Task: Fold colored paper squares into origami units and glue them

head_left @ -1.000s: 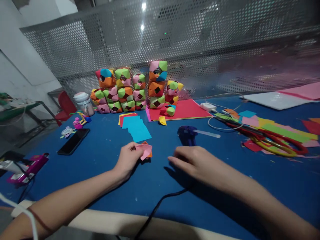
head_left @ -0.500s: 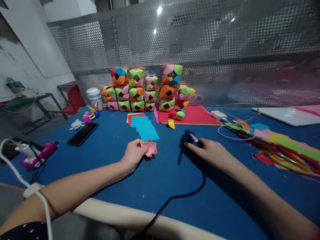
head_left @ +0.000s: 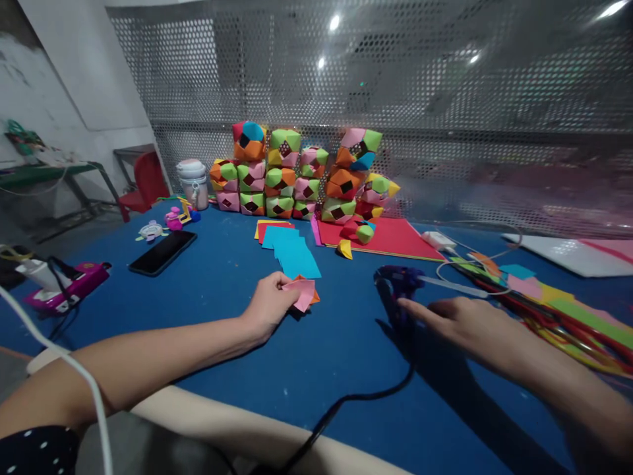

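Between the thumb and fingers of my left hand [head_left: 271, 305] is a small folded paper piece [head_left: 302, 295], pink on top with orange showing at its edge. I hold it just above the blue table. My right hand [head_left: 457, 320] is closed around the handle of a dark blue glue gun [head_left: 404, 280]. The gun's nozzle points left, and a pale glue stick [head_left: 455, 285] sticks out from its back. Some of the right fingers are hidden behind the hand. Blue paper sheets [head_left: 297, 256] lie just beyond my left hand.
Stacked folded-paper balls [head_left: 280, 179] stand along the perforated metal panel [head_left: 420, 86]. Red sheets [head_left: 395, 236] lie before them. To the left are a phone [head_left: 163, 253] and a purple power strip [head_left: 74, 290]. Coloured paper strips [head_left: 583, 310] lie right; a black cord [head_left: 356, 397] crosses the front.
The glue gun has come up and turned in my right hand, so its side and glue stick now show. My left hand keeps the folded paper. The camera view has shifted slightly.
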`<state>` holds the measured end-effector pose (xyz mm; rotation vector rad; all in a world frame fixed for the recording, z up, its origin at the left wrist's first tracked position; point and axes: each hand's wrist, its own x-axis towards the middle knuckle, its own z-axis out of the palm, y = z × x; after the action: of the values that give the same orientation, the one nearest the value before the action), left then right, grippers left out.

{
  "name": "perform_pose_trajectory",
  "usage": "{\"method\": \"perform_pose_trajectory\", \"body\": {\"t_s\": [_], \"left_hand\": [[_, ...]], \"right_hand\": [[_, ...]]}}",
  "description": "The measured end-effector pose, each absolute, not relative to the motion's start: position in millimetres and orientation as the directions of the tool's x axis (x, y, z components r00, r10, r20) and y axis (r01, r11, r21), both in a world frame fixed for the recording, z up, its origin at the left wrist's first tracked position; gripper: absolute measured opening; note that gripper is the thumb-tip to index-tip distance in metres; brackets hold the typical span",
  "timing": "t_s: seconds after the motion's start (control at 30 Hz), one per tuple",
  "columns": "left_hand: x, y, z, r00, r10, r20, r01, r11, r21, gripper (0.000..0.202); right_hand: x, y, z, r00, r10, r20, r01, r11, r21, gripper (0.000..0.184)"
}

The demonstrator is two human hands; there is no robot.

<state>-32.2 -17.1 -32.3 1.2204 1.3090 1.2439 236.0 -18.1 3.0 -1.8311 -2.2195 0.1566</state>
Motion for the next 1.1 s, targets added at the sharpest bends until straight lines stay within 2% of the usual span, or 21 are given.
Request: {"method": "perform_pose_trajectory", "body": {"t_s": [0.03, 0.07, 0.13, 0.2, 0.27, 0.47, 0.63, 0.73, 0.97, 1.1], "left_hand": [[-31, -19, -31, -0.073, 0.997, 0.018, 0.084, -0.012, 0.996, 0.007], [-30, -22, -30, -0.055, 0.998, 0.033, 0.111, -0.026, 0.993, 0.006], [-26, -30, -27, 0.021, 0.997, 0.073, 0.16, -0.075, 0.984, 0.007], [-22, -37, -24, 0.134, 0.984, 0.116, 0.179, -0.139, 0.974, 0.013], [-19, -43, -22, 0.226, 0.966, 0.126, 0.156, -0.163, 0.974, 0.017], [-17, -44, -20, 0.229, 0.972, 0.056, 0.148, -0.091, 0.985, 0.014], [-16, -44, -20, 0.208, 0.978, -0.005, 0.131, -0.023, 0.991, 0.009], [-16, -44, -20, 0.199, 0.98, -0.005, 0.152, -0.026, 0.988, 0.01], [-17, -43, -22, 0.217, 0.976, 0.033, 0.173, -0.072, 0.982, 0.014], [-18, -42, -20, 0.238, 0.971, 0.016, 0.184, -0.062, 0.981, 0.015]], "right_hand": [[226, -27, 7, -0.286, 0.955, 0.082, 0.903, 0.297, -0.31, 0.054], [215, -34, 9, -0.383, 0.917, 0.106, 0.834, 0.393, -0.387, 0.048], [188, -45, 8, -0.414, 0.874, 0.256, 0.716, 0.486, -0.502, 0.034], [165, -50, 2, -0.413, 0.813, 0.411, 0.626, 0.581, -0.52, 0.022], [151, -49, -6, -0.425, 0.777, 0.464, 0.568, 0.628, -0.532, 0.019], [147, -47, -15, -0.339, 0.824, 0.454, 0.6, 0.561, -0.57, 0.023], [149, -48, -15, -0.376, 0.811, 0.449, 0.643, 0.577, -0.504, 0.029], [149, -47, -16, -0.39, 0.814, 0.431, 0.646, 0.575, -0.502, 0.03], [147, -41, -21, -0.378, 0.849, 0.37, 0.618, 0.529, -0.581, 0.028], [149, -41, -16, -0.389, 0.847, 0.363, 0.627, 0.532, -0.569, 0.028]]}}
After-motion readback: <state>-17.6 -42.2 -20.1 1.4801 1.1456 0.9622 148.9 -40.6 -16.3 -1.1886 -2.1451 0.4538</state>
